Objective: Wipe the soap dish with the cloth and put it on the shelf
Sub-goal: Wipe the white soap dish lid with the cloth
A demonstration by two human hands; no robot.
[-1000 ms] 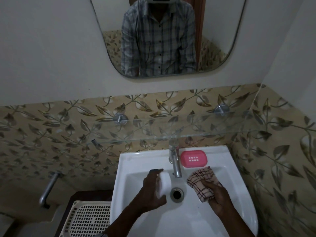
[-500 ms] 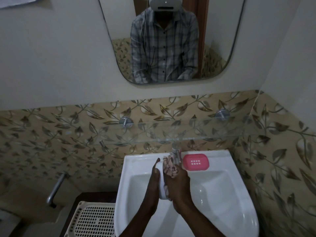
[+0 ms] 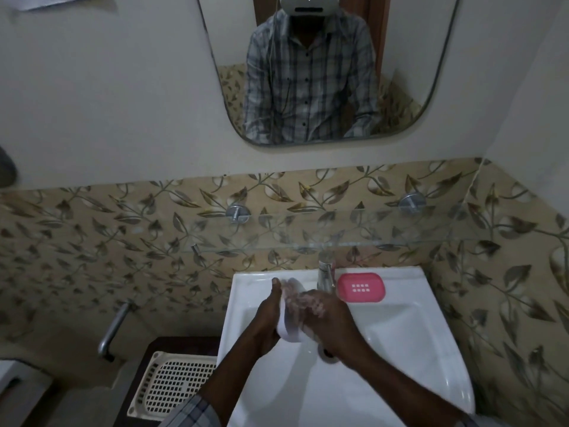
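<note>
Over the white sink basin (image 3: pixel 400 349) my left hand (image 3: pixel 264 325) holds a white soap dish (image 3: pixel 289 325) on edge. My right hand (image 3: pixel 329 318) presses the checked cloth (image 3: pixel 304 300) against the dish's inner face; most of the cloth is hidden under my fingers and blurred. A pink insert with small drain holes (image 3: pixel 361 287) lies on the sink's back ledge, right of the tap (image 3: pixel 325 274). The glass shelf (image 3: pixel 338 238) runs along the tiled wall just above the tap, with nothing on it.
A mirror (image 3: pixel 323 72) hangs above the shelf. Left of the sink stands a cream perforated basket (image 3: pixel 175 386) on a dark stand, with a metal pipe (image 3: pixel 112 331) on the wall behind it. The tiled side wall (image 3: pixel 508 303) is close on the right.
A second ago my hands were apart, the cloth loose in my right hand. They have come together and the cloth now rubs the dish, which has risen slightly towards the tap.
</note>
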